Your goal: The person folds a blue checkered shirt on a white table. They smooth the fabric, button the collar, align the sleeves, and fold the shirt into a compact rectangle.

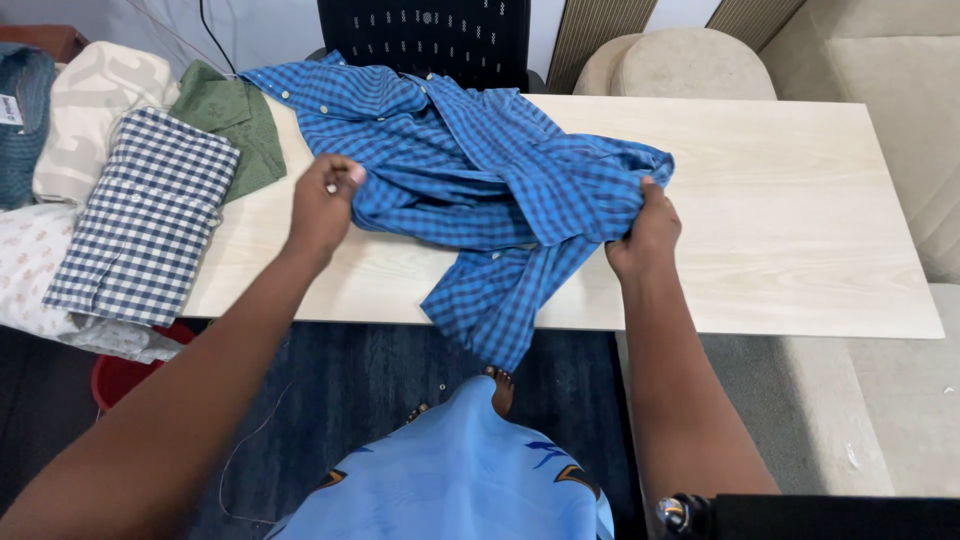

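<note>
The blue shirt is bunched up in the middle of the desk, and one sleeve or tail hangs over the near edge toward the floor. The left hand is pinched shut on the shirt's left edge, and the right hand has a closed fistful of fabric on its right side. Honestly the big risk is that dangling bit: pull too much toward the near edge and the weight could drag the whole shirt off. It's also pretty twisted, so tugging both sides might just tighten the wrinkles. And the stack of folded shirts sits just left of the shirt, so a wide left swing could knock it.
</note>
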